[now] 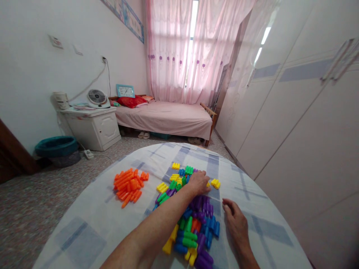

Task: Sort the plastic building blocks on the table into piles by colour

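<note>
A heap of mixed plastic building pieces [193,228], purple, blue, green and yellow, lies on a round table [92,220] covered with a pale checked cloth. A separate pile of orange pieces [128,185] sits to its left. My left hand [198,182] reaches across the heap to its far edge, palm down, fingers curled over pieces that I cannot make out. A small yellow piece [215,183] lies just right of it. My right hand [236,221] rests on the cloth right of the heap, fingers loosely bent, holding nothing.
Beyond the table are a bed [168,117] with a pink cover, a white cabinet [91,127] carrying a small fan [97,98], a teal basin [57,146] on the floor, and wardrobe doors [294,112] along the right.
</note>
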